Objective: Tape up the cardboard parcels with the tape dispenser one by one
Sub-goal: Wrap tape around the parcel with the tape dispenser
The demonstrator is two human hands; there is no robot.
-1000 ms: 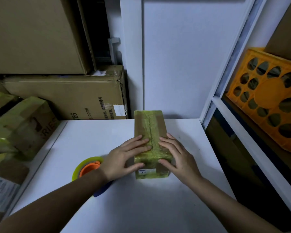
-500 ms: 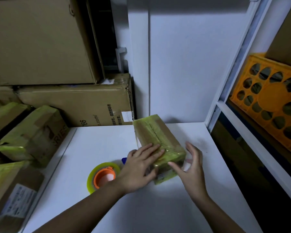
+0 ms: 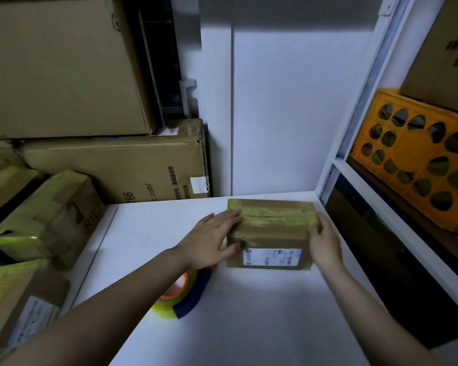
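A small cardboard parcel (image 3: 273,228) wrapped in yellowish tape lies crosswise on the white table (image 3: 249,326), its label side facing me. My left hand (image 3: 212,239) lies against the parcel's left end, fingers straight over the top edge and thumb at the front. My right hand (image 3: 324,240) holds the right end, thumb on top, fingers behind. The tape dispenser (image 3: 181,291), an orange-cored roll with a blue handle, sits on the table partly under my left forearm.
Taped parcels (image 3: 45,217) pile up left of the table, with large cardboard boxes (image 3: 111,165) stacked behind them. At right a white shelf frame (image 3: 381,196) holds an orange perforated crate (image 3: 418,159) with a box on it.
The parcel has been turned about a quarter turn from lengthwise to crosswise and shifted right. Both hands moved from its top to its two ends.
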